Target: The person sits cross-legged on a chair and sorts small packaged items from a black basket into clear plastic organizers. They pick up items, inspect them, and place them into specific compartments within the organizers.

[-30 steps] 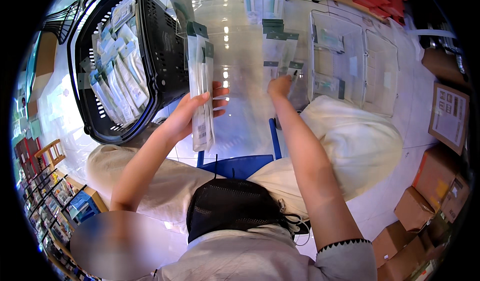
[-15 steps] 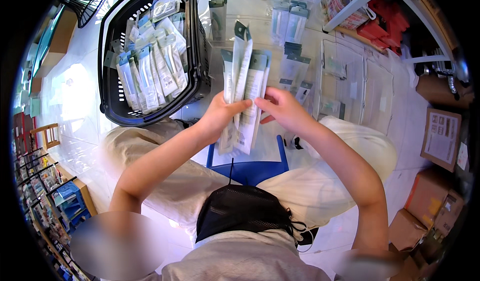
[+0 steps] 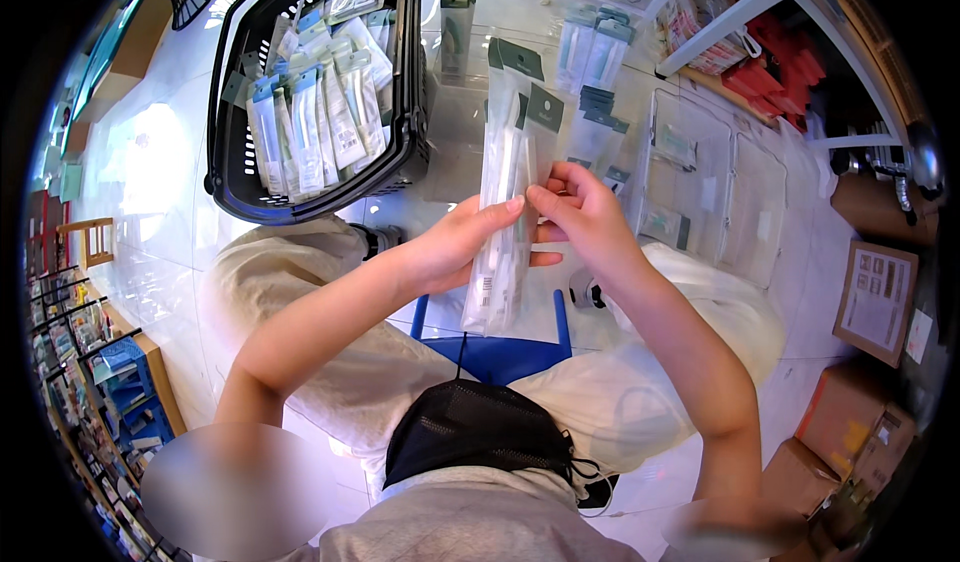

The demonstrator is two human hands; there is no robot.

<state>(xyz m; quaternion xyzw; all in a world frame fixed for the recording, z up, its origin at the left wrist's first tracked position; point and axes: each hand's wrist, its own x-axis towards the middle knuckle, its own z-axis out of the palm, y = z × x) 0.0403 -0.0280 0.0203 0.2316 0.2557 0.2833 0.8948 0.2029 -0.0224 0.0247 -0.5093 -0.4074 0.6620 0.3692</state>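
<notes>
A stack of long, clear plastic packets [image 3: 506,177] with dark green top flaps stands upright between my hands, over my lap. White slender contents show through the plastic, but their kind cannot be made out. My left hand [image 3: 462,240] is closed around the stack from the left, thumb across the front. On the other side, my right hand [image 3: 582,207] pinches the stack's right edge between thumb and fingers. To the left, a black basket [image 3: 222,152] holds many similar packets [image 3: 318,122], heaped and partly standing.
Beyond my hands, green-topped packets [image 3: 598,50] lie in groups on a clear plastic surface. A clear plastic case [image 3: 745,197] lies to the right. A blue stool [image 3: 480,357] is between my legs. Cardboard boxes [image 3: 878,300] and a white metal rack [image 3: 735,24] stand at the right.
The fanned packets have come together into a tighter stack. My right hand has moved from lightly touching their edge to pinching it. The whole view has shifted slightly.
</notes>
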